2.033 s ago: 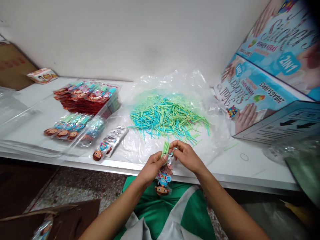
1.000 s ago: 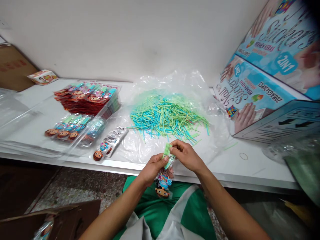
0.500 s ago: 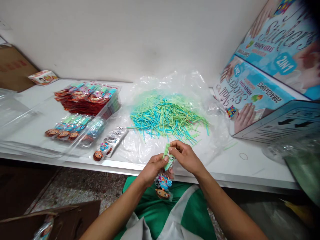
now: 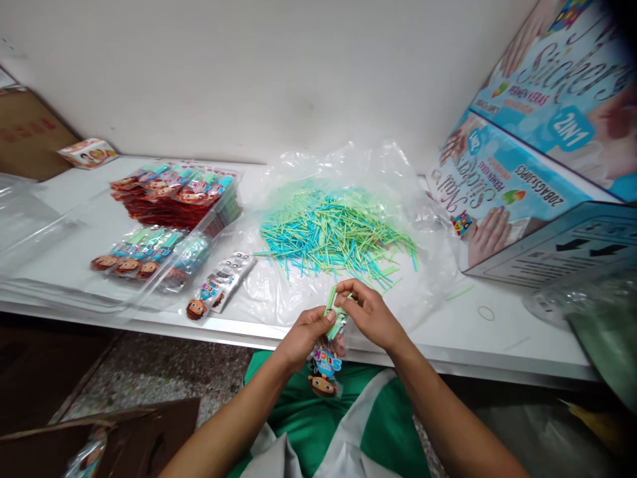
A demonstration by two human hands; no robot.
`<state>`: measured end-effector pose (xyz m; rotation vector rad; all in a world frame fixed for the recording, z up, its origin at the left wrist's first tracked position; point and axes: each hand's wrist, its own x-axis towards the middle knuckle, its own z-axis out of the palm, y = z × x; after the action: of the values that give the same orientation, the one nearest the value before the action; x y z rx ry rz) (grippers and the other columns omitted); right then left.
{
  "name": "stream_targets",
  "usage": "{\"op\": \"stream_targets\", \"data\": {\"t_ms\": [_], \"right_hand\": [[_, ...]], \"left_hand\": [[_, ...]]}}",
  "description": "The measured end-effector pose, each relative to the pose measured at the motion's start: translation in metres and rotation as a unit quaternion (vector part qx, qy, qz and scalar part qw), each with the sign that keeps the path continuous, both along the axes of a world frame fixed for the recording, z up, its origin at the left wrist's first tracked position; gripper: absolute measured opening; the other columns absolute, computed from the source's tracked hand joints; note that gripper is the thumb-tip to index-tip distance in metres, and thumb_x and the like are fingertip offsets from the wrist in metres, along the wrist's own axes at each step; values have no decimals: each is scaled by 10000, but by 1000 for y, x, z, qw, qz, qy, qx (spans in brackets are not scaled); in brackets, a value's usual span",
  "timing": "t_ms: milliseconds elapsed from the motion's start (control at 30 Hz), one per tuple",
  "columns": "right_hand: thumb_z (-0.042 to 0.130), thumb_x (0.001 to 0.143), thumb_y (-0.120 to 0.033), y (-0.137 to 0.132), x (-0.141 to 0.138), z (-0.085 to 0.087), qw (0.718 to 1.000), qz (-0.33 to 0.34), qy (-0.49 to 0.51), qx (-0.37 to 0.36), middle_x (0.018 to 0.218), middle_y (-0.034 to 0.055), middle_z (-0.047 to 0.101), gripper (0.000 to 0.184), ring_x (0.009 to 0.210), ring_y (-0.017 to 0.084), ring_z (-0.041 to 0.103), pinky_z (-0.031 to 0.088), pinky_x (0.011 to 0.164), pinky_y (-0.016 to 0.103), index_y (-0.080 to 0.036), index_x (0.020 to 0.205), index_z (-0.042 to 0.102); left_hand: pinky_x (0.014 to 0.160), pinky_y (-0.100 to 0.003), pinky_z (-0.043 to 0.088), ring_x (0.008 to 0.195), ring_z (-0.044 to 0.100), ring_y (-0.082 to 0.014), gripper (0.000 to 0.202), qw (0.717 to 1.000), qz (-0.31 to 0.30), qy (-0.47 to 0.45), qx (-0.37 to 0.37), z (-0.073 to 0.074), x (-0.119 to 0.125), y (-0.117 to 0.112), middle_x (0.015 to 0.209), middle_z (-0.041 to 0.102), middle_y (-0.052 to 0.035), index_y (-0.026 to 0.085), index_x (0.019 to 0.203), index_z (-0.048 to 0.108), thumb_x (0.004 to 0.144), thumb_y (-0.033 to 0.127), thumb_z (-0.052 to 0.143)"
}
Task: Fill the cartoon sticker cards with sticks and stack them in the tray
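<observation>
Over the table's front edge, my left hand (image 4: 304, 334) is closed on a small clear plastic packet (image 4: 324, 366). Its printed cartoon figure hangs head down. Several thin green sticks (image 4: 330, 307) stand at the packet's upper end, between my two hands. My right hand (image 4: 369, 315) pinches at these sticks from the right; the fingertips partly hide what they grip. Just behind my hands a heap of green and blue sticks (image 4: 328, 229) lies on a clear plastic sheet (image 4: 259, 292).
On the left, a clear plastic tray (image 4: 144, 292) holds stacked filled packets (image 4: 164, 206). Flat packets (image 4: 226, 279) lie to its right. Printed cartons (image 4: 517, 192) stand at the right, near a rubber band (image 4: 486, 313). A brown cardboard box (image 4: 32, 136) is at the far left.
My right fingers have shifted slightly at the top of the green sticks. Both hands and the packet stay in nearly the same place.
</observation>
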<state>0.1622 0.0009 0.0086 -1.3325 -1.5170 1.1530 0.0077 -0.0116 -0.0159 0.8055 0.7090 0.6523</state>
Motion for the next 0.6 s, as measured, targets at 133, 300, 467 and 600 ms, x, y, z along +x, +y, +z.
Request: {"op": "stream_targets", "data": {"t_ms": [133, 300, 467, 600], "right_hand": [[513, 810, -300, -2, -1, 5, 1000, 2, -23, 9, 785, 5, 572, 153, 742, 135, 540, 423, 700, 259, -175, 889, 551], [508, 808, -285, -2, -1, 7, 999, -4, -33, 14, 753, -5, 557, 124, 712, 127, 522, 414, 675, 249, -179, 855, 553], [496, 763, -202, -1, 1, 5, 998, 0, -56, 30, 714, -23, 532, 72, 676, 121, 497, 403, 647, 243, -188, 819, 540], [455, 744, -136, -2, 2, 3, 997, 14, -67, 31, 702, -31, 526, 105, 665, 118, 491, 402, 643, 240, -195, 789, 529]], "left_hand": [[467, -221, 452, 485, 600, -147, 334, 1000, -5, 18, 10, 3, 0, 0, 603, 620, -38, 124, 820, 518, 784, 454, 551], [473, -226, 454, 484, 600, -148, 362, 1000, -9, 11, 3, 3, 0, -1, 581, 594, -18, 121, 844, 527, 765, 472, 568], [483, -231, 455, 494, 601, -149, 328, 1000, -10, 6, 4, 0, -1, -1, 601, 610, -33, 125, 846, 519, 789, 447, 551], [488, -227, 451, 511, 605, -148, 317, 1000, -14, 14, 11, 1, -3, 0, 624, 612, -27, 135, 861, 512, 794, 442, 548]]}}
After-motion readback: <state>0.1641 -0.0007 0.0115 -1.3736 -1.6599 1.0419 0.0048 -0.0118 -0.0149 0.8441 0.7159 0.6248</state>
